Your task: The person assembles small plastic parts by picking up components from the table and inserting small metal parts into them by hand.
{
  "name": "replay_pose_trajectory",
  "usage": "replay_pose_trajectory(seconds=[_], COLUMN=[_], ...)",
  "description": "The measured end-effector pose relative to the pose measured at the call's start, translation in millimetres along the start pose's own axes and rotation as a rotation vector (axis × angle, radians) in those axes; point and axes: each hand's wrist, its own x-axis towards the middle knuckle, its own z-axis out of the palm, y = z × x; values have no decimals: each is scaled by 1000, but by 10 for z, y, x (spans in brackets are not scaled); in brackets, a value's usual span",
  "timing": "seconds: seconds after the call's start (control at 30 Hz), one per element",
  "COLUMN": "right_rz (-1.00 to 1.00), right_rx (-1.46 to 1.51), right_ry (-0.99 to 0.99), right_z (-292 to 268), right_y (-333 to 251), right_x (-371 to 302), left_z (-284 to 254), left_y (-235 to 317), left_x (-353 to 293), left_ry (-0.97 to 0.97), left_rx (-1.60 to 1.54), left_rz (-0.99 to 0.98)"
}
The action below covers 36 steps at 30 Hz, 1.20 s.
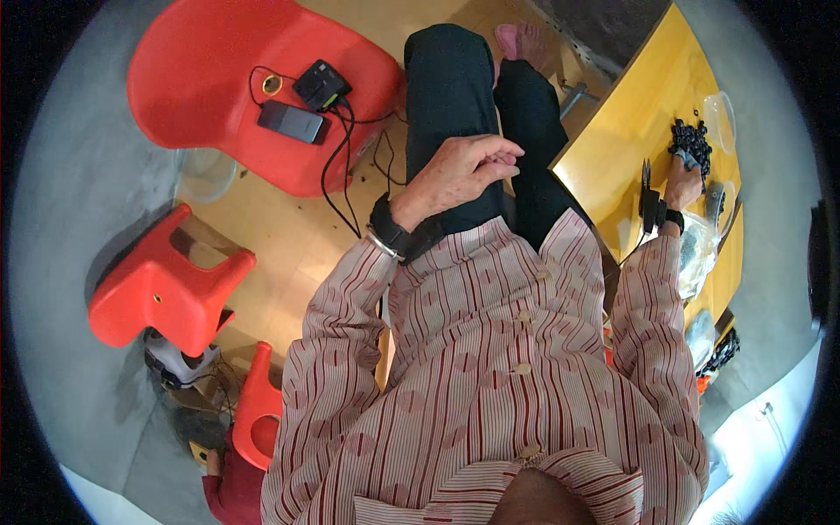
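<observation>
Just beyond the right hand (684,184) lies the heap of small black pieces (689,136) on the yellow wooden bench (643,101), a loose mound without a clear long axis. That nearer hand bends its fingers into the heap's near edge, something bluish-grey at their tips, though whether they grip a piece I cannot tell. Well left of the heap, the left hand (462,172) hovers loosely half-curled, apparently holding nothing, over the dark trousers (451,96).
</observation>
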Motion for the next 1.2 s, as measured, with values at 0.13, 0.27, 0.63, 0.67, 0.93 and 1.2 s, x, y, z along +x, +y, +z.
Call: replay_pose_trajectory(seconds=[0.13, 0.27, 0.63, 0.67, 0.93, 1.2], right_rz=[109, 97, 133, 110, 98, 108], right_rx=[-85, -86, -170, -135, -86, -56], right_ry=[153, 242, 140, 146, 195, 34], right_z=[164, 213, 290, 290, 360, 395], right_y=[-44, -6, 95, 94, 168, -16], right_x=[-25, 3, 180, 179, 228, 230], left_z=[-68, -144, -129, -137, -199, 39], left_y=[-5, -53, -128, -152, 66, -202], left_x=[-56, -83, -99, -93, 333, 859], left_ry=[12, 73, 48, 62, 337, 230], left_rx=[-6, 9, -86, -119, 313, 748], left_rz=[-45, -26, 55, 83, 346, 564])
